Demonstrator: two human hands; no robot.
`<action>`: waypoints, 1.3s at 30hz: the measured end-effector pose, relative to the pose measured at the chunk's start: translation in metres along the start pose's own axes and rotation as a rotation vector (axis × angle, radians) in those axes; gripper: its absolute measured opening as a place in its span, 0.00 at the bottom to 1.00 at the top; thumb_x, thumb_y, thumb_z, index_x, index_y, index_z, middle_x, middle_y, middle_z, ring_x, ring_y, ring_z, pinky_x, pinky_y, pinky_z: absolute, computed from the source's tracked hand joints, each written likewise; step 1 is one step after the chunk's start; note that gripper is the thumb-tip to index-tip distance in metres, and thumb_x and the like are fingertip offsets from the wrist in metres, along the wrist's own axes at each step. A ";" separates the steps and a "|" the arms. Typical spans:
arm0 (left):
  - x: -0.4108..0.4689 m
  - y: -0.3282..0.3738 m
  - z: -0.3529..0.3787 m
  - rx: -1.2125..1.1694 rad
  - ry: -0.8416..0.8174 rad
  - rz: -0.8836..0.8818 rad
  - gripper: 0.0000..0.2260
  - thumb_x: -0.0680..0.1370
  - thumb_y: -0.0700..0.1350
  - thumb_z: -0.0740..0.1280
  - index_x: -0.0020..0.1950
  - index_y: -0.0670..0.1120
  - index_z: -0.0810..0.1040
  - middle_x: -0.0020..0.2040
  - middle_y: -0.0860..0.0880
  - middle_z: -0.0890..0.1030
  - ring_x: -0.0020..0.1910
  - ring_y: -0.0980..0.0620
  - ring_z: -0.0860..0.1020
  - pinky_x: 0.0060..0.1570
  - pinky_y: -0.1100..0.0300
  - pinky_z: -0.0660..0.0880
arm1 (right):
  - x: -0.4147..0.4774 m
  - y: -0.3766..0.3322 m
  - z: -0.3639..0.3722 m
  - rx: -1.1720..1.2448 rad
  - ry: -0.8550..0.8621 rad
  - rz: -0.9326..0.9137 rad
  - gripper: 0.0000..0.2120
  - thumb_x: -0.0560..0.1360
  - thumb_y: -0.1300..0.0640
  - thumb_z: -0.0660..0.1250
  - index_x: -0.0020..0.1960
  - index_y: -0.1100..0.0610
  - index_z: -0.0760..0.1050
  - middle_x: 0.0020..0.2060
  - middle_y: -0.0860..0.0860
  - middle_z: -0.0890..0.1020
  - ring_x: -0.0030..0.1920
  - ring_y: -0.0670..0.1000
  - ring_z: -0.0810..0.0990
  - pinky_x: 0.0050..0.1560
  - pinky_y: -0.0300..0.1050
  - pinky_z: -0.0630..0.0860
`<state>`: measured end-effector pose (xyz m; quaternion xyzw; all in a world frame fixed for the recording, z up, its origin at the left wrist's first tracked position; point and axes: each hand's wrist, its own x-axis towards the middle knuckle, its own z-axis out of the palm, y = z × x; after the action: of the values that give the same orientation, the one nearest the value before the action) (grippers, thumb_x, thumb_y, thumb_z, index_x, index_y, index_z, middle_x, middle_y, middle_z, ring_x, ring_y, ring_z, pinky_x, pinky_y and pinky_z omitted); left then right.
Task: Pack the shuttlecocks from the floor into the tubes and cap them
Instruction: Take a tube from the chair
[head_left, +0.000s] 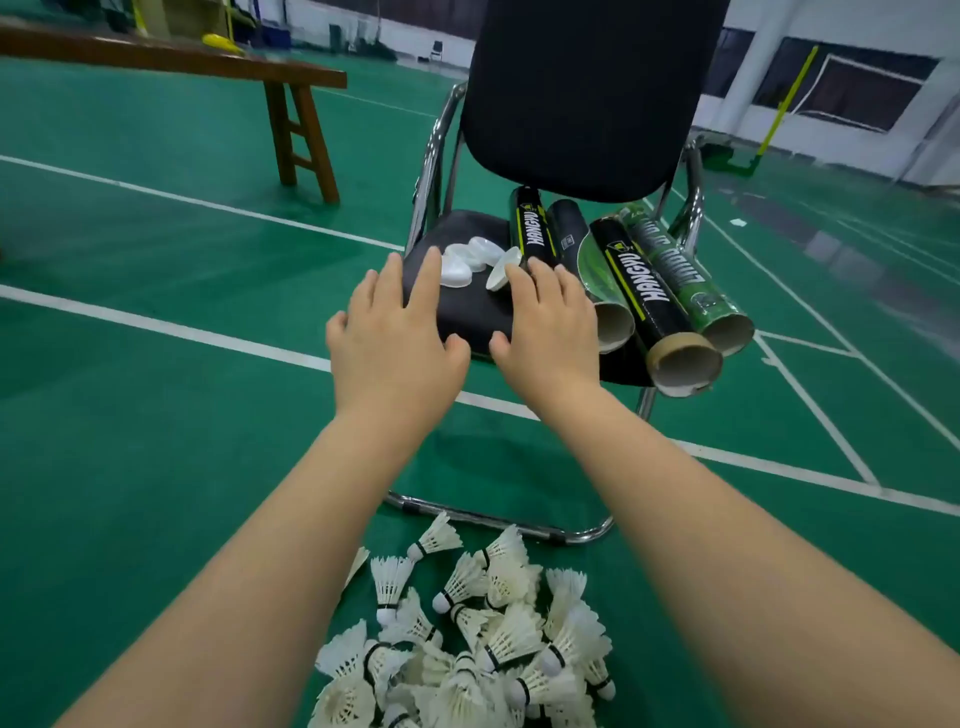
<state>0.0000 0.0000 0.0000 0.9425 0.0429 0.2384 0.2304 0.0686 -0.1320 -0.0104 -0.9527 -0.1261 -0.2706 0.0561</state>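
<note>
Shuttlecocks (467, 649) lie heaped on the floor (156, 415) before a chair (587, 104) whose seat carries open tubes (649, 291) and white caps (460, 267); left hand (395, 343) and right hand (550, 332) hover above it, fingers (430, 275) spread, holding nothing.

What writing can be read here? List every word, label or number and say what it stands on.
"HANGYU": on the black tube beside the white caps on the chair seat.
"HANGYU": on the second black tube, its open end toward the camera.
Green tube: large pale lettering, upside down, too blurred to read.
Dark tube: small label, too small to read.
</note>
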 end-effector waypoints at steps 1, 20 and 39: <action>0.003 -0.003 0.003 0.015 -0.002 -0.007 0.32 0.76 0.50 0.61 0.78 0.53 0.51 0.77 0.45 0.55 0.75 0.45 0.53 0.68 0.46 0.57 | 0.004 0.002 0.005 -0.035 -0.021 0.033 0.33 0.72 0.52 0.66 0.74 0.54 0.57 0.74 0.54 0.59 0.74 0.59 0.54 0.71 0.53 0.54; 0.019 -0.009 0.044 -0.007 -0.014 0.046 0.36 0.76 0.57 0.61 0.77 0.57 0.43 0.78 0.47 0.48 0.77 0.47 0.48 0.71 0.44 0.52 | 0.058 0.024 0.060 -0.240 -0.072 0.190 0.20 0.74 0.47 0.67 0.64 0.50 0.67 0.70 0.54 0.60 0.60 0.63 0.65 0.59 0.55 0.62; -0.055 0.042 -0.055 0.179 -0.029 0.432 0.46 0.72 0.61 0.69 0.77 0.57 0.38 0.77 0.47 0.37 0.76 0.46 0.40 0.72 0.43 0.48 | -0.071 -0.011 -0.125 0.041 0.334 0.151 0.11 0.70 0.55 0.68 0.52 0.49 0.76 0.61 0.54 0.70 0.55 0.62 0.67 0.49 0.56 0.68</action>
<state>-0.0761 -0.0249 0.0385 0.9497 -0.1420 0.2640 0.0903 -0.0557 -0.1578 0.0582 -0.9000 -0.0489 -0.4173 0.1159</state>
